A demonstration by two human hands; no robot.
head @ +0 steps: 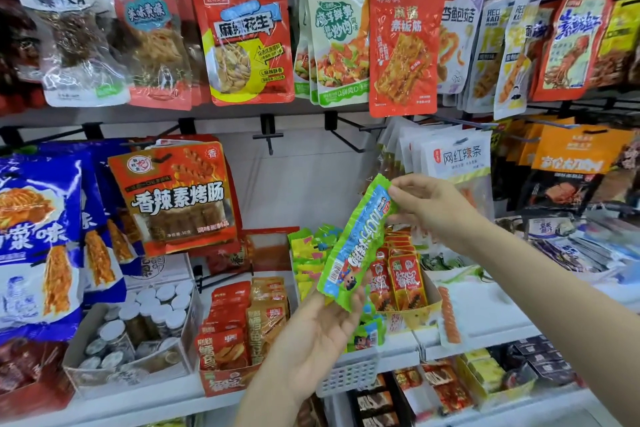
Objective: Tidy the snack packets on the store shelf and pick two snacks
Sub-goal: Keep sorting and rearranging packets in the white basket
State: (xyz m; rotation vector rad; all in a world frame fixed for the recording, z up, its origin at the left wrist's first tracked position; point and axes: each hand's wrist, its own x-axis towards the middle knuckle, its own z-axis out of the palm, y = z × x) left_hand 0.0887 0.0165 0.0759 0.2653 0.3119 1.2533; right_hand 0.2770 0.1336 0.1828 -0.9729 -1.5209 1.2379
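A long green snack packet [356, 243] with blue lettering is held slanted in front of the shelf. My left hand [318, 333] grips its lower end from below. My right hand [433, 208] pinches its upper end between thumb and fingers. Behind the packet, a white basket [346, 376] holds more green and yellow packets [308, 260], partly hidden by my left hand. A cardboard tray of small red packets [405, 277] stands just right of it.
Rows of snack bags hang on black hooks above, among them a red peanut bag [242, 42] and an orange sausage bag [180, 194]. Two bare hooks [268, 139] jut out at centre. A box of small jars [138, 333] sits lower left. Lower shelves hold further boxes.
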